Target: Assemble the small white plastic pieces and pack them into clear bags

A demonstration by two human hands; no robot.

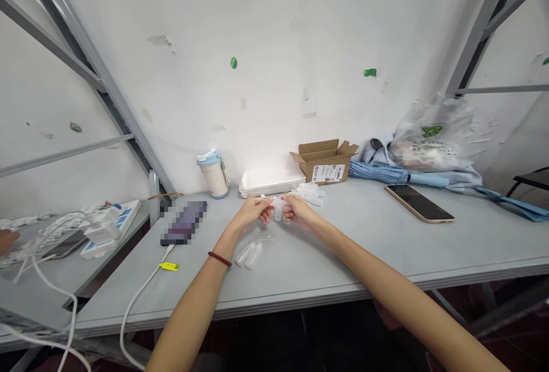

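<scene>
Over the middle of the table, my left hand and my right hand pinch a small translucent white plastic piece between them. Below it, between the hands, shows a similar small translucent piece; whether it is joined to the held one I cannot tell. Nearer me lie two small clear-white plastic tubes with thin white strings at their ends. Just behind my right hand is a loose heap of similar translucent pieces. The fingers hide part of what they hold.
Along the wall stand a blue-and-white cup, a white flat box and an open cardboard box. A folded blue umbrella, plastic bag and phone lie right. Left are a charging phone and another person's hand.
</scene>
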